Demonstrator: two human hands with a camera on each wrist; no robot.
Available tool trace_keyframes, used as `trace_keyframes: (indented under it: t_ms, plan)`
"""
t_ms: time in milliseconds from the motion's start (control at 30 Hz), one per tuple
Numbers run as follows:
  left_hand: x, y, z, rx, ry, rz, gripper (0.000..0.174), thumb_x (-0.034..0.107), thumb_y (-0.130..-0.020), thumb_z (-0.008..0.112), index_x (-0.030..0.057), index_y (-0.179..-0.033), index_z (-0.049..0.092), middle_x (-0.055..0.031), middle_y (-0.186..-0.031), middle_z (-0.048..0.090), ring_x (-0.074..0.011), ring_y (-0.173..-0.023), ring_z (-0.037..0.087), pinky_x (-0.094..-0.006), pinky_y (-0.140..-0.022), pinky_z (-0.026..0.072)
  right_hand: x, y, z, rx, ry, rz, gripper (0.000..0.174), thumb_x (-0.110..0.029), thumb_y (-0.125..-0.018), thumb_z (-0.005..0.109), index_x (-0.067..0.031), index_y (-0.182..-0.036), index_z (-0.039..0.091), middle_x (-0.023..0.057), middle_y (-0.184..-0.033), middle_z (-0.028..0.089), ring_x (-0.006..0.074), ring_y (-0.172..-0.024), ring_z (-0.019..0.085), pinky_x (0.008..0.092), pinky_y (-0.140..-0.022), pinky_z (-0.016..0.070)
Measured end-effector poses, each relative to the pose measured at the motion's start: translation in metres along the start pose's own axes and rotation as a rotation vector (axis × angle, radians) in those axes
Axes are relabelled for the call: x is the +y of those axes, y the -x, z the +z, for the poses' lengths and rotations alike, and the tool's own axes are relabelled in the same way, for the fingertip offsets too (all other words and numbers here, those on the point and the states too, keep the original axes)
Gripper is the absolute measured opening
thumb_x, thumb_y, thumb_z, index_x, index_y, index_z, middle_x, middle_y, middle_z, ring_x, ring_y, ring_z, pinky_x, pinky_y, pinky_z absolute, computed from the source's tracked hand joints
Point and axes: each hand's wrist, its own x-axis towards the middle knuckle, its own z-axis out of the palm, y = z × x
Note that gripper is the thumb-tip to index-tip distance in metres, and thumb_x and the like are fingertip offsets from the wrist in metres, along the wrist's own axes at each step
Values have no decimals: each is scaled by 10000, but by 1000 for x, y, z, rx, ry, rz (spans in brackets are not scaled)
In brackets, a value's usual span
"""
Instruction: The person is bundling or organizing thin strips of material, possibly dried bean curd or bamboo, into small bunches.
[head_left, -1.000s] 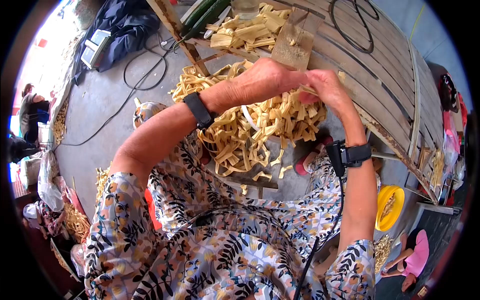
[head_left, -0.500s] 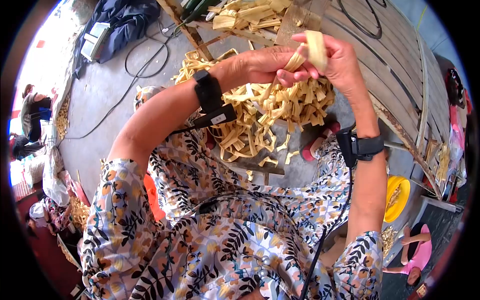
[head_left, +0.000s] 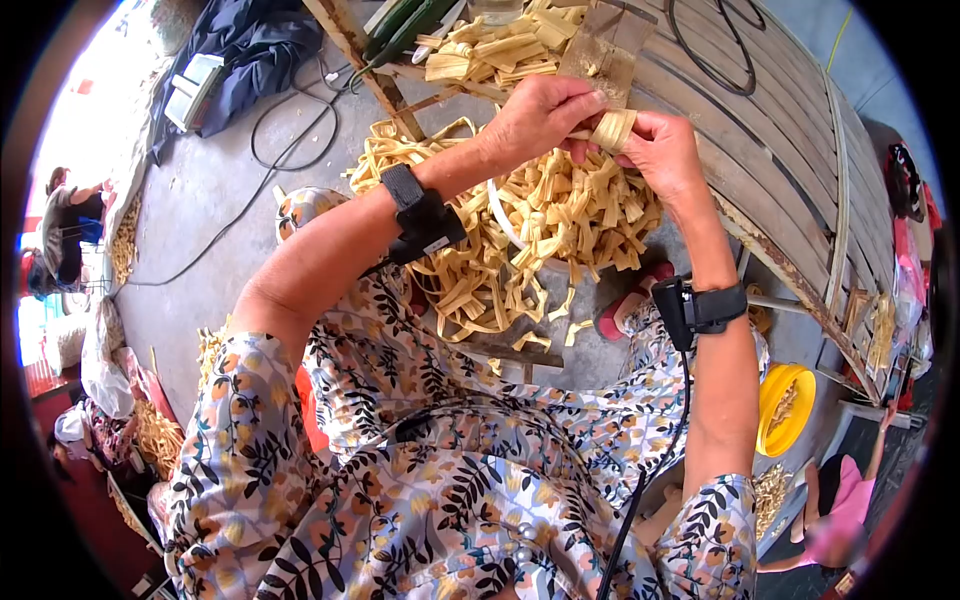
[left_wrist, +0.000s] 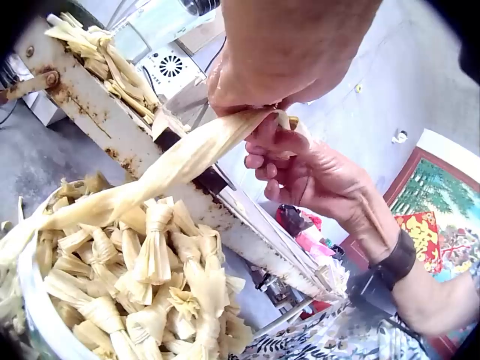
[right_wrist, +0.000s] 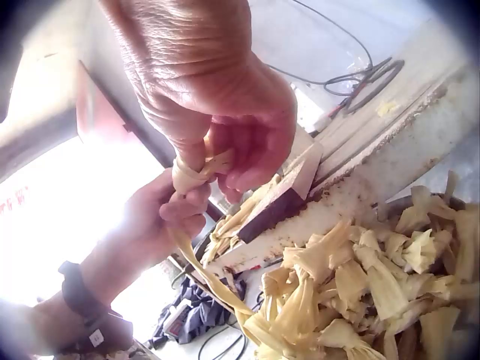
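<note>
My left hand point(head_left: 545, 120) and right hand point(head_left: 662, 152) work close together above the pile, both gripping one pale yellow flat strip point(head_left: 611, 131). In the right wrist view, the strip is looped round a digit of the right hand point(right_wrist: 225, 97), while the left hand point(right_wrist: 150, 225) pinches it just below. Its long tail point(left_wrist: 150, 174) hangs down toward the pile in the left wrist view. Beneath the hands, many knotted strips point(left_wrist: 154, 247) heap up in a white-rimmed container point(left_wrist: 34, 292), and longer loose strips spill over its left side.
A slatted bench point(head_left: 760, 150) with a rusty edge lies ahead, bearing more strips point(head_left: 510, 50), a wooden board point(head_left: 608, 45) and a black cable point(head_left: 700, 50). A yellow bucket point(head_left: 783, 410) stands at right. Other people are at both sides.
The hands came up with the strip's broad end raised half a second ago; now that end is lower, folded at the right fingers. The left hand has shifted forward and its palm no longer faces up.
</note>
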Motion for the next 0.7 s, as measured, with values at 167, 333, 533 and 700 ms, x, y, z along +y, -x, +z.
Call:
trace_keyframes:
  t_ms: [167, 333, 533, 700]
  plan:
    - [3, 5, 7, -12, -424, 28, 251, 234, -872, 510, -12, -907, 540, -50, -665, 582, -78, -541, 536, -225, -474, 432, 6, 1, 5, 29, 388, 17, 73, -71, -724, 624, -12, -758, 650, 32, -585, 606, 97, -531, 517, 252, -517, 422]
    - [-6, 0, 5, 99, -53, -140, 179, 218, -856, 521, 41, -884, 522, 17, -597, 473, -42, -509, 428, -187, -433, 318, -3, 5, 7, 163, -37, -364, 76, 9, -697, 612, 35, -761, 644, 82, -999, 602, 119, -809, 547, 231, -742, 431]
    - [-4, 5, 8, -54, 360, -271, 272, 279, -880, 509, 13, -909, 555, 78, -566, 307, -23, -479, 255, -177, -423, 199, -5, -3, -31, 406, -498, -33, 95, -31, -729, 635, 38, -794, 648, 79, -994, 605, 110, -798, 557, 228, -721, 468]
    - [-5, 9, -8, -220, 446, -371, 256, 259, -900, 469, 21, -879, 558, 92, -533, 289, -9, -441, 223, -167, -398, 179, -1, 1, -36, 224, -489, 187, 196, -149, -763, 657, 11, -872, 626, 62, -921, 615, 102, -759, 568, 211, -656, 504]
